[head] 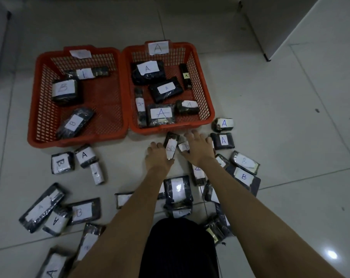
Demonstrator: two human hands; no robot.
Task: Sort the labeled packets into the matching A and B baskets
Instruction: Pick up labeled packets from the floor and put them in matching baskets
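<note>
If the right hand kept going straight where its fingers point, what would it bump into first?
Probably the near rim of the A basket, just beyond the right hand. Its height above the floor is unclear, so it might pass over the rim.

Single head-worn wide-angle view, looking steeply down and forward at the tiled floor (no second view); both forearms extend from the bottom edge, close below.

Dim, soft view; glare spot on the floor tiles lower right; wide-angle bending at edges.
</note>
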